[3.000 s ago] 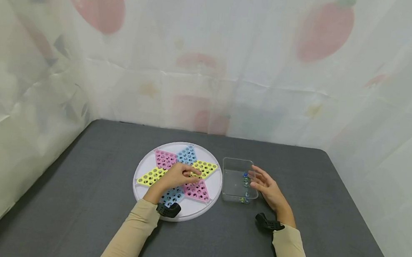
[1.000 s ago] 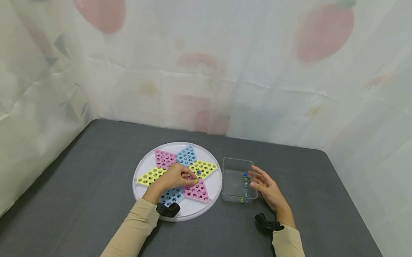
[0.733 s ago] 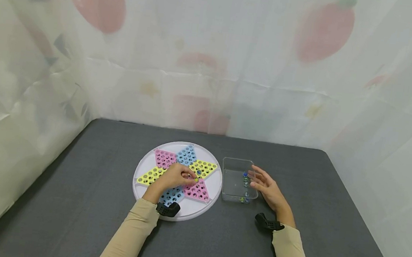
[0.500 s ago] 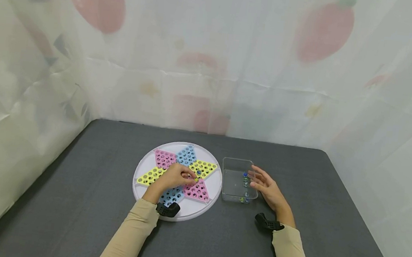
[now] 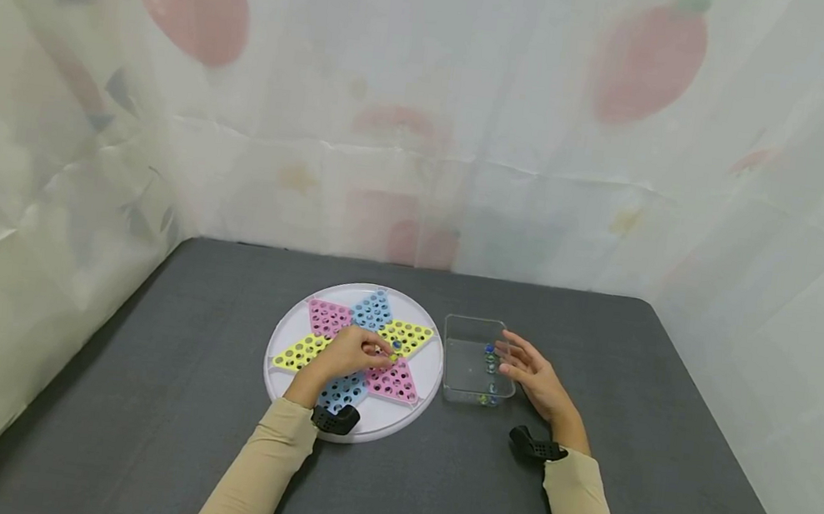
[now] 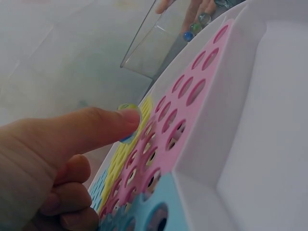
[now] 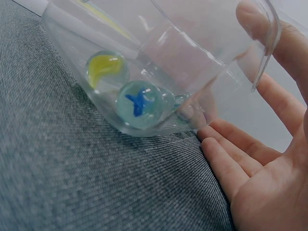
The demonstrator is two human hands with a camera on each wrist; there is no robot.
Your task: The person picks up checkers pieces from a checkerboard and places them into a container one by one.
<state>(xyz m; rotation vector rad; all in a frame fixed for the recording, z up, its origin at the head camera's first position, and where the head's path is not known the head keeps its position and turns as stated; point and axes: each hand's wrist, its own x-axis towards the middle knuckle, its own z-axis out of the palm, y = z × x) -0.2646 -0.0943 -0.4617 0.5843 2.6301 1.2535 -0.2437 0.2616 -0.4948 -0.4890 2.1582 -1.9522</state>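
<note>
My left hand (image 5: 355, 353) is over the star-shaped game board (image 5: 386, 420), pinching a yellow-green marble (image 5: 394, 358) between thumb and index finger. In the left wrist view the thumb covers much of that marble (image 6: 127, 107), and blue shows under the thumb. The other left fingers are curled in. A blue marble (image 5: 397, 344) lies on the board's yellow section just beyond the fingertips. My right hand (image 5: 537, 377) rests against the right side of a clear plastic box (image 5: 467, 321), its fingers loosely extended along the wall. Several marbles (image 7: 138, 104) lie inside the box.
The round white board carries pink, yellow and blue triangular sections full of holes. Right beside it stands the box on a dark grey table (image 5: 432, 494). A pale curtain (image 5: 428, 108) with printed fruit hangs behind the table.
Since three seconds ago, the left fingertips have drawn slightly back and down, and the blue marble and the yellow-green one have come into view. The right hand and box stay put.
</note>
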